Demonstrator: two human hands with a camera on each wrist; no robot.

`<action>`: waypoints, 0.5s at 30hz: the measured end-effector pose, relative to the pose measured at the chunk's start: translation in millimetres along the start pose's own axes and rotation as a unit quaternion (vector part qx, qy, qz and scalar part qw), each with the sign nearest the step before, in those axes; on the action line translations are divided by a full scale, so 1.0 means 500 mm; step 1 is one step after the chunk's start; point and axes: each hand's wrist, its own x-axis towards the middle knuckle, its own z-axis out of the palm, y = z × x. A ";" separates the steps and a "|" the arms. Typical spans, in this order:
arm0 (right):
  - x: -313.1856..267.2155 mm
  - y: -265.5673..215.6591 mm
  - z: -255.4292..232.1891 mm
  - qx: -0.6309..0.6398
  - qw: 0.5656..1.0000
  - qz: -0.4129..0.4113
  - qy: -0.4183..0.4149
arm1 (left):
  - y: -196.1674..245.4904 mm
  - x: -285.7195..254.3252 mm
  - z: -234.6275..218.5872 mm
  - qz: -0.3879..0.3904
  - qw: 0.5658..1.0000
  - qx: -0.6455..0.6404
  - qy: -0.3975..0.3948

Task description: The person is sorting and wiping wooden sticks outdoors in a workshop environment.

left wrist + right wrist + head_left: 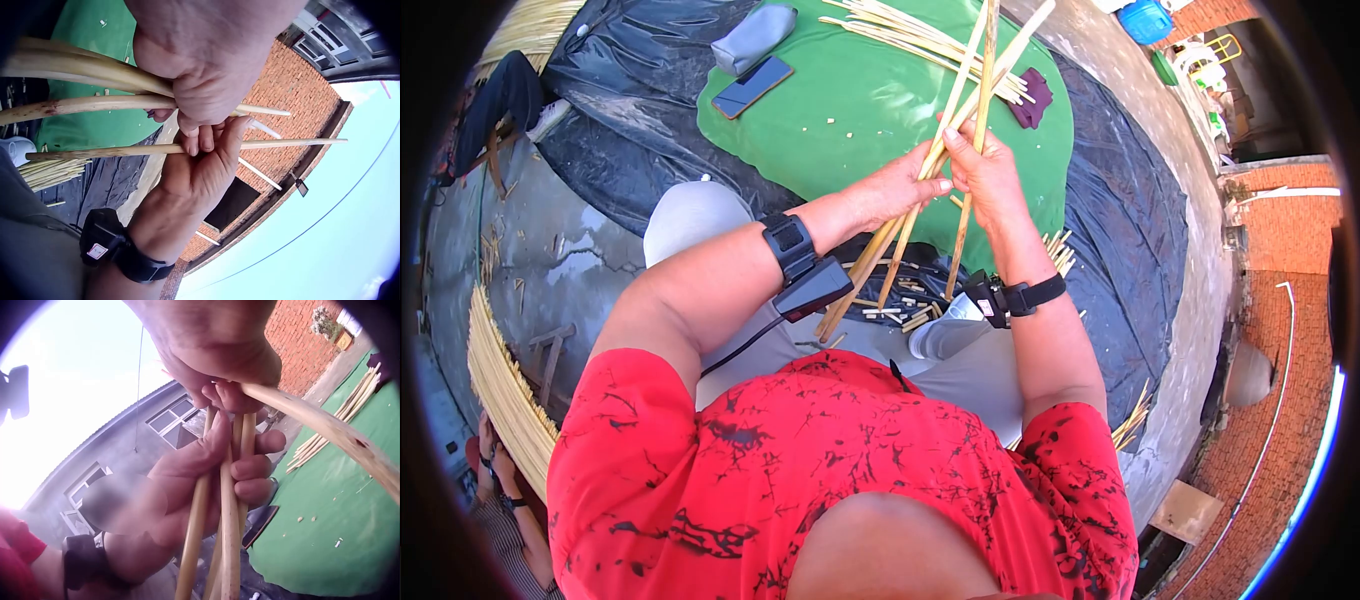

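Several pale peeled wooden sticks (878,250) cross in front of the red shirt, gripped by my left hand (897,188). Its fingers curl round them in the right wrist view, with the sticks (229,540) hanging below the fist. Close beside it, my right hand (990,178) pinches a single stick (961,250) between thumb and fingers. This stick (106,152) lies apart from the left hand's sticks (81,103) at its lower end in the left wrist view. The two hands meet where the sticks cross, and part of the fingers is hidden there.
On the green cloth (800,150) lie a phone (752,87), a grey pouch (753,38), a stick pile (920,45) and a dark red cloth (1031,98). Short cut pieces (915,318) lie near a white container (940,335). Black plastic sheeting (1125,230) surrounds the cloth; other people sit at left.
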 end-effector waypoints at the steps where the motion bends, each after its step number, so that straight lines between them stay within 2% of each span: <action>1: 0.002 -0.003 -0.007 0.016 0.999 0.033 -0.029 | -0.002 0.000 0.000 0.003 1.000 0.012 -0.007; 5: 0.011 0.004 -0.029 0.023 0.998 0.028 -0.044 | 0.000 -0.004 0.004 0.011 1.000 0.017 -0.001; 8: 0.012 0.013 -0.034 0.043 0.998 -0.009 -0.039 | 0.002 -0.004 0.006 0.002 1.000 -0.013 -0.022; 10: 0.008 0.005 -0.027 0.024 1.000 -0.004 0.004 | 0.005 -0.004 0.008 0.024 0.994 -0.100 -0.028; 11: 0.009 0.005 -0.028 0.024 1.000 -0.004 0.004 | 0.007 -0.003 0.009 0.024 0.994 -0.100 -0.028; 15: 0.018 0.011 -0.030 0.031 0.997 -0.003 0.065 | 0.003 0.003 -0.006 0.000 0.980 -0.198 0.013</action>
